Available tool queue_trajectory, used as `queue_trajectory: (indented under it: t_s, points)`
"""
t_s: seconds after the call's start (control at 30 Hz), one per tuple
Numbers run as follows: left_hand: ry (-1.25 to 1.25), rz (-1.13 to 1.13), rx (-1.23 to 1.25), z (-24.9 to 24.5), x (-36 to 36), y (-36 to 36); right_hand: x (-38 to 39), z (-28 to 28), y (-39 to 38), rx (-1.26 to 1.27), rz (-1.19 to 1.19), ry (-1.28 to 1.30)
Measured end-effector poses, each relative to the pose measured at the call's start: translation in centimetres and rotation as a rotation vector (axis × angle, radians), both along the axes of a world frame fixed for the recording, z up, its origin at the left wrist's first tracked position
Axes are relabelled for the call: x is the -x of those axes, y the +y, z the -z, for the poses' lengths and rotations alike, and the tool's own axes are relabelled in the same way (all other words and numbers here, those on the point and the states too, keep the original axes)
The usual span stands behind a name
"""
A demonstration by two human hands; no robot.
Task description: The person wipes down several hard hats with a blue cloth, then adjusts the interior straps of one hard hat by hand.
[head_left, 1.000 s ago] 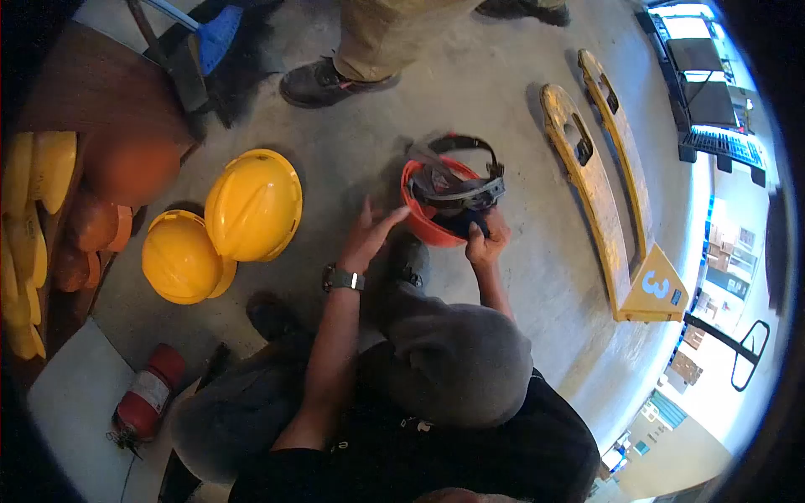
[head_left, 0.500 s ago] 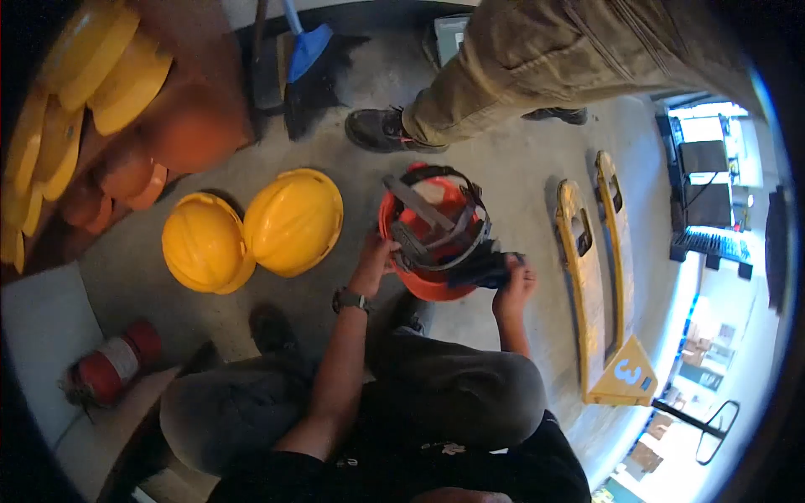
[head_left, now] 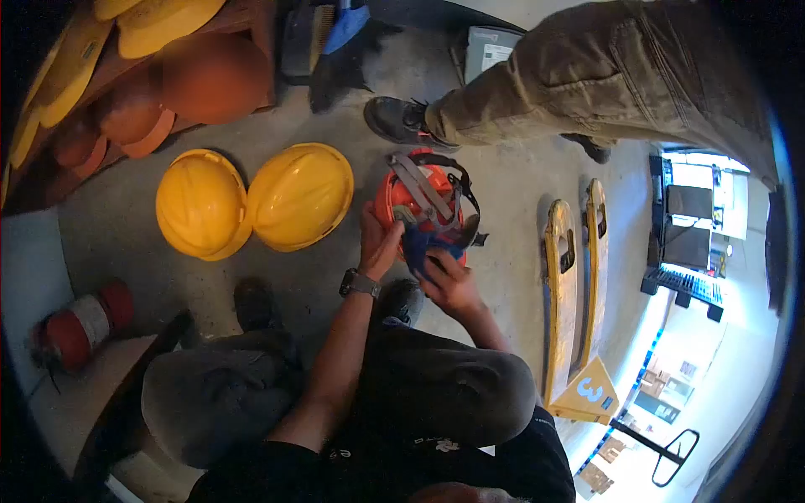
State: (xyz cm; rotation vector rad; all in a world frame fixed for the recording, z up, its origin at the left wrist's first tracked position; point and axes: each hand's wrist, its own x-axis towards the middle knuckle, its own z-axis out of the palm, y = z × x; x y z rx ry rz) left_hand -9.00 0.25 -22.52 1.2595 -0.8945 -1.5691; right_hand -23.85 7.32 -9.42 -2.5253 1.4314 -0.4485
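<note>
On a bare concrete floor [head_left: 109, 243], crouched low. Gripped the near rim of an upturned orange hard hat [head_left: 390, 205] with the left hand [head_left: 379, 239], fingers closed round it, just ahead of the knees. Clutched a blue cloth [head_left: 419, 241] in the right hand [head_left: 449, 285], pressed against the hat's edge. Inside the shell, grey suspension straps [head_left: 423, 197]. Just left, a yellow hard hat [head_left: 302, 194], dome up, touching a second yellow hat [head_left: 201, 203]. Beyond, another person's boot [head_left: 398, 121].
</note>
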Motion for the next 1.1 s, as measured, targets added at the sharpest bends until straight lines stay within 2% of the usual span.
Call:
queue_trajectory:
  t_s: [0.07,0.13,0.17,0.2,0.23,0.27,0.33,0.37,0.43,0.57,0.63,0.67,0.73,0.83,0.87,0.9,0.93,0.97,1.03,1.1]
  points:
    - [-0.039,-0.035,0.039,0.7,0.1,0.4,-2.1,1.9,-0.2,-0.116,0.158,-0.008]
    - [-0.105,-0.161,-0.151,1.4,0.1,1.0,-3.1,2.4,-0.3,-0.123,0.121,0.003]
    - [-0.116,-0.162,-0.156,1.9,0.1,1.3,-3.4,2.5,0.1,-0.133,0.116,0.029]
    - [-0.043,-0.188,-0.219,0.6,-0.2,1.3,-3.5,2.5,0.2,-0.034,0.057,0.061]
    - [0.029,-0.206,-0.283,-0.3,-0.4,1.5,-3.4,3.1,0.8,-0.047,0.078,0.056]
    - [0.023,-0.186,-0.282,0.6,-0.5,1.5,-2.8,4.2,0.9,0.008,0.060,0.081]
    - [0.232,-0.041,-0.590,3.1,-0.6,1.8,-2.1,5.0,1.2,0.065,0.057,0.108]
    - [0.228,-0.029,-0.590,3.6,-0.2,2.0,-1.8,5.2,1.3,0.092,0.045,0.089]
    - [0.109,-0.255,-0.396,2.9,0.0,2.2,-1.4,5.4,1.9,0.112,0.041,0.066]
    - [-0.053,-0.174,-0.341,3.3,-0.4,1.5,0.9,6.3,3.4,0.062,0.033,0.039]
    - [-0.098,-0.145,-0.049,6.3,-0.6,1.3,2.9,7.0,3.9,0.036,0.029,0.021]
    - [-0.102,-0.139,-0.057,4.5,-1.3,1.2,3.9,7.3,4.0,0.034,0.033,0.010]
    - [0.151,0.013,-0.227,0.8,-2.2,0.3,6.5,7.6,3.8,-0.030,0.033,0.061]
    - [0.196,0.055,-0.337,-1.0,-2.1,-0.1,9.2,9.0,3.0,-0.006,0.049,0.115]
    - [0.193,0.054,-0.344,-0.7,-1.9,0.2,9.4,9.5,2.7,-0.025,0.090,0.055]
    - [0.119,-0.004,-0.227,0.1,-1.7,0.3,8.8,9.6,2.4,-0.026,0.087,0.044]
    - [0.040,-0.061,-0.107,0.4,-1.8,0.3,7.6,9.2,1.9,-0.001,0.200,0.011]
    - [0.026,-0.067,-0.104,0.5,-1.6,0.4,6.5,8.8,1.2,0.023,0.310,-0.022]
    - [0.131,-0.276,-0.099,0.1,-1.0,0.4,4.6,8.1,1.0,0.027,0.321,-0.047]
    - [0.177,-0.268,-0.168,-0.3,-1.3,-0.1,3.2,7.4,1.1,0.041,0.343,-0.055]
